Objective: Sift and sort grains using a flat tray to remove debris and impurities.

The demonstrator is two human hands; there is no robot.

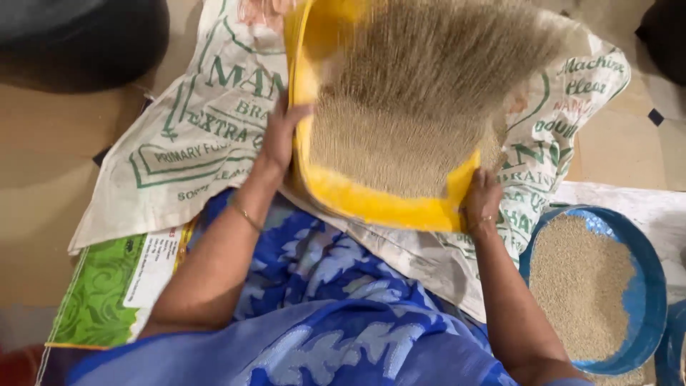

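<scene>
A yellow winnowing tray (371, 204) is held over my lap, tilted up, with pale brown grain (414, 107) blurred in motion inside it. My left hand (280, 136) grips the tray's left rim, a thin bangle on the wrist. My right hand (482, 200) grips the lower right corner of the rim. A blue patterned garment (314, 300) covers my lap below the tray.
A white woven sack (193, 136) with green print lies spread on the tan floor under the tray. A blue round basin (647, 271) holding grain sits at the right. A green and white sack (107, 286) lies at the lower left. A dark round object (78, 39) is at the top left.
</scene>
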